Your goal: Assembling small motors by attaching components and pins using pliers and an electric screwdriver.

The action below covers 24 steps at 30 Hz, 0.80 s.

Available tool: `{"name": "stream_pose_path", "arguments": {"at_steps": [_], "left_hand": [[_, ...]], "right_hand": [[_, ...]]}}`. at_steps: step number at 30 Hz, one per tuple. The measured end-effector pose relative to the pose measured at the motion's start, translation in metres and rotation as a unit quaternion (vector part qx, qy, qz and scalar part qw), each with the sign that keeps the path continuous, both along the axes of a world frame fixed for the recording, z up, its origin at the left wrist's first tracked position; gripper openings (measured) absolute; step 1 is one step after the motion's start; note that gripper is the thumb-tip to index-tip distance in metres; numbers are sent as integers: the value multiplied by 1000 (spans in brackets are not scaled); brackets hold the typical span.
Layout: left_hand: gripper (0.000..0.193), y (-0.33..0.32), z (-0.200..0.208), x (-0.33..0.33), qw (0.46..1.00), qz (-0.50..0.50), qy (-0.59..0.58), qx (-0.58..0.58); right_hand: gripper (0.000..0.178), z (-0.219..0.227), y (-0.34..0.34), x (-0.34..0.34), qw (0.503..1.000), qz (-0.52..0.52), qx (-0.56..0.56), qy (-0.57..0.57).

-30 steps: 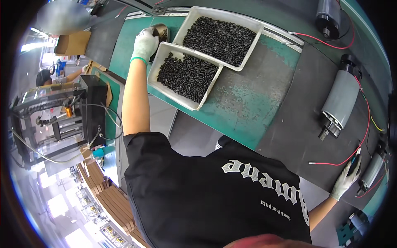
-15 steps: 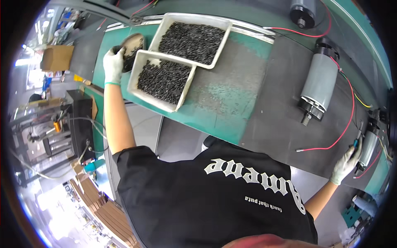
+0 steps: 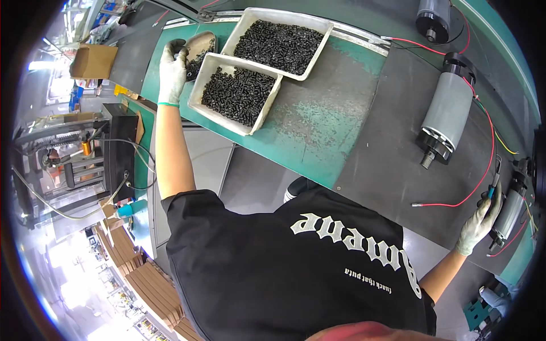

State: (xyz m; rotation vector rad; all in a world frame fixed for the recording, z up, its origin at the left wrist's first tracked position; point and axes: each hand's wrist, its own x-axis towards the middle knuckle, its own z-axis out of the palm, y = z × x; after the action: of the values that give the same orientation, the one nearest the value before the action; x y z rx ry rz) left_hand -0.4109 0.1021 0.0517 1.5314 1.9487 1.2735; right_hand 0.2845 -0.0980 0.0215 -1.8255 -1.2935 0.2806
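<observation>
My left hand [image 3: 173, 73], in a white glove with dark fingertips, is at the left edge of a shallow round dish [image 3: 208, 41] of small black parts. Its fingers are curled together; whatever sits between them is too small to make out. Beside the dish are two white trays of small black cylindrical pieces, a nearer tray [image 3: 226, 123] and a larger farther tray [image 3: 311, 63]. Over at the far right, my gloved right hand [image 3: 476, 228] grips a slim tool [image 3: 492, 191] with a blue handle and metal tip, next to a small grey cylindrical motor [image 3: 508, 216].
A large grey motor [image 3: 446, 111] with red and yellow wires lies on the dark bench mat [image 3: 387, 153]. Another motor [image 3: 433, 17] is behind it. A red lead [image 3: 455, 204] runs near the front edge. At left are a cardboard box [image 3: 94, 61] and a black machine [image 3: 120, 148].
The whole view has shifted, so the bench things appear farther right and higher. My left fingers have lifted slightly from the dish's edge. My right hand still grips the tool, now turned more upright.
</observation>
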Motion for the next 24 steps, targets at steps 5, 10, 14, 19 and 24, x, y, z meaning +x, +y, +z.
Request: {"name": "stream_pose_path", "arguments": {"at_steps": [5, 10, 14, 19, 24], "left_hand": [[21, -6, 48, 107, 996, -74, 0, 57], [25, -46, 71, 317, 931, -318, -84, 162], [21, -54, 74, 392, 712, -443, -522, 156], [20, -64, 82, 405, 763, -414, -464, 177], [25, -61, 80, 401, 786, -418, -412, 193]], "right_hand": [[43, 2, -7, 8, 996, -63, -55, 37], [51, 87, 29, -55, 967, 234, 100, -3], [52, 150, 66, -98, 917, 268, 174, -237], [50, 163, 59, -102, 887, 233, 171, -360], [55, 168, 52, -98, 896, 228, 206, -321]]}}
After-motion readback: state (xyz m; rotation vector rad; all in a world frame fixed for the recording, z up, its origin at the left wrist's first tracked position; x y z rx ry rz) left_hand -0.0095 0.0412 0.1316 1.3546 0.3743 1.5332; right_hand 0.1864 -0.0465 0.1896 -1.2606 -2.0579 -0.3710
